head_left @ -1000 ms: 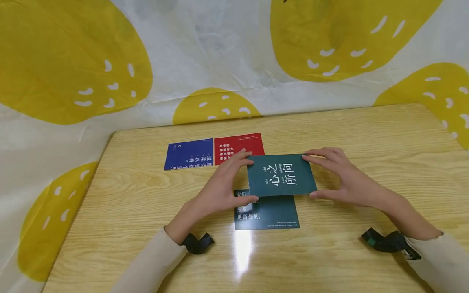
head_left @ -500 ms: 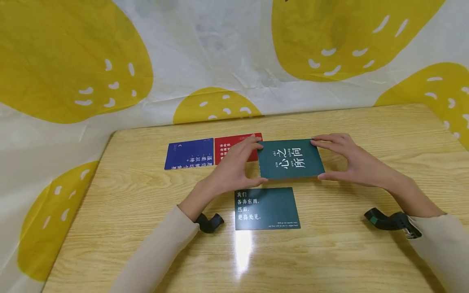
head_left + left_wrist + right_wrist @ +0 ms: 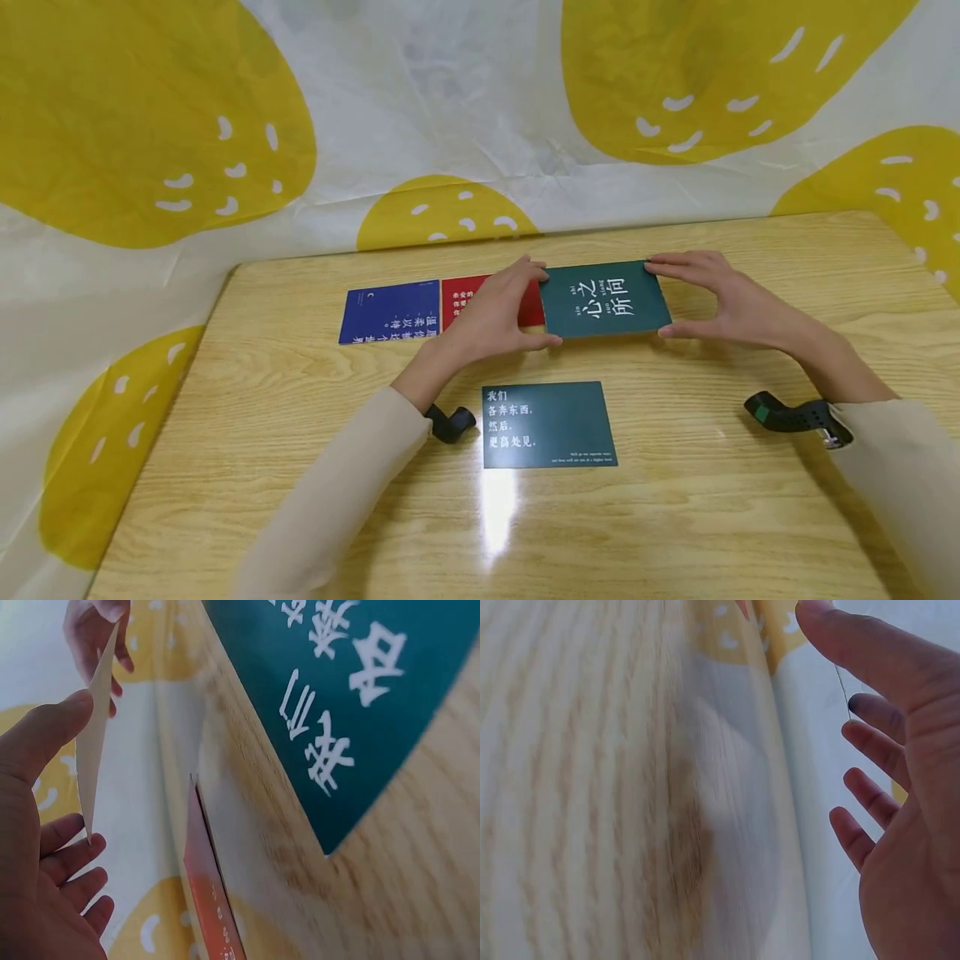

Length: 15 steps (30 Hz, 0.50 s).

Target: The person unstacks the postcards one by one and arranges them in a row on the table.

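Observation:
A dark green card with large white characters is held between both hands in the head view, just right of a red card. My left hand grips its left edge between thumb and fingers and covers much of the red card. At the opposite edge, my right hand holds the card the same way. In the left wrist view the held card appears nearly edge-on, raised off the table. Only a thin edge of it shows in the right wrist view, beside the right hand.
A second green card with white text lies flat nearer the person. Left of the red card lies a blue card. The wooden table meets a white cloth with yellow shapes behind it.
Both hands have carried the green card away from the person and slightly right, off the lower green card. It now stands beside the red card. The cards on the table have stayed put.

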Each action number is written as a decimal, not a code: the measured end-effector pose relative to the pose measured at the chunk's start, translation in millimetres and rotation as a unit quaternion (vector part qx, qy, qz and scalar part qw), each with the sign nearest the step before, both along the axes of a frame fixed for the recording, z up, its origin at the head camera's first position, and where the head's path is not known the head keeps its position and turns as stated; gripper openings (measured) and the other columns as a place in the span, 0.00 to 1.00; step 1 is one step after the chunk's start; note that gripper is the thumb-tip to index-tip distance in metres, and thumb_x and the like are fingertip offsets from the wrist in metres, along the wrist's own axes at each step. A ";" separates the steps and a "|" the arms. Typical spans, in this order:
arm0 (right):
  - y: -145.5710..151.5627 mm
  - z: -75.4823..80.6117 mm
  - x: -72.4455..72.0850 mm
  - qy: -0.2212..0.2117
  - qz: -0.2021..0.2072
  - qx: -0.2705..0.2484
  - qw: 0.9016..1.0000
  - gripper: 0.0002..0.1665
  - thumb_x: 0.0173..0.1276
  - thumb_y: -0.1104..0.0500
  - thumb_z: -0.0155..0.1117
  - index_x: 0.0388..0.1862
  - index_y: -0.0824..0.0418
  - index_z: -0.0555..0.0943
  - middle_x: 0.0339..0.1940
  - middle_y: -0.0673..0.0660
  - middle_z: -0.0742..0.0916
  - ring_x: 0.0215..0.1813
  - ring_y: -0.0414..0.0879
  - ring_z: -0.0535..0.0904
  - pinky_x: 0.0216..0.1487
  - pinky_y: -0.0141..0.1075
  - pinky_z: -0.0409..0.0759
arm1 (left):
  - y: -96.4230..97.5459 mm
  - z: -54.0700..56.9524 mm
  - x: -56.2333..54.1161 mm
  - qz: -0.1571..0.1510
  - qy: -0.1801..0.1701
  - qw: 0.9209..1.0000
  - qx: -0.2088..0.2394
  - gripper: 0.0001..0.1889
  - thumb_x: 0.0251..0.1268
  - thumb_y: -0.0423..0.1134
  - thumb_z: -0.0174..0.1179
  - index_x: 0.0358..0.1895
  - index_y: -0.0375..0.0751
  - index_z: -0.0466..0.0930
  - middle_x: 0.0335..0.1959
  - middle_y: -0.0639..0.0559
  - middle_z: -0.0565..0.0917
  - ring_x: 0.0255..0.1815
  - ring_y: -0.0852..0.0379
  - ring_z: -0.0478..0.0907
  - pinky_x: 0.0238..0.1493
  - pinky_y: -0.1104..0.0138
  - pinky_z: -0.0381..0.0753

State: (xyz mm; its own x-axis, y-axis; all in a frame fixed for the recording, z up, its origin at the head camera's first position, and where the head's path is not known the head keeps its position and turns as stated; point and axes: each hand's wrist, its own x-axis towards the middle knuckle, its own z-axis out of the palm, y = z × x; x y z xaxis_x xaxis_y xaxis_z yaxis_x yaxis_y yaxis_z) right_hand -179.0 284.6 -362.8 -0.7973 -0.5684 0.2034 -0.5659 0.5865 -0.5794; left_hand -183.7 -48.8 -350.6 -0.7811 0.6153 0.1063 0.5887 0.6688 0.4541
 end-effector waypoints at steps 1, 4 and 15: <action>1.1 -0.4 -1.5 -0.005 -0.002 0.000 1.000 0.50 0.46 0.59 0.81 0.69 0.57 0.69 0.70 0.58 0.69 0.68 0.60 0.56 0.58 0.63 0.58 | 1.1 -0.5 -1.6 0.000 -0.001 1.000 -0.002 0.43 0.49 0.58 0.69 0.66 0.41 0.64 0.71 0.49 0.63 0.76 0.53 0.46 0.72 0.58 0.51; 4.0 -2.5 -5.7 -0.017 -0.006 0.003 1.000 0.50 0.47 0.59 0.80 0.70 0.57 0.69 0.71 0.59 0.68 0.69 0.60 0.55 0.59 0.64 0.57 | 3.7 -2.3 -6.0 0.000 0.002 1.000 -0.008 0.43 0.49 0.59 0.69 0.66 0.41 0.64 0.70 0.48 0.64 0.76 0.53 0.46 0.72 0.59 0.49; 7.9 -7.5 -18.8 -0.057 -0.015 0.019 0.998 0.48 0.51 0.56 0.78 0.71 0.56 0.67 0.73 0.59 0.65 0.70 0.62 0.54 0.62 0.67 0.54 | 11.1 -12.9 -20.4 0.010 -0.014 0.999 -0.044 0.44 0.49 0.62 0.68 0.66 0.43 0.63 0.69 0.50 0.66 0.75 0.54 0.48 0.73 0.65 0.43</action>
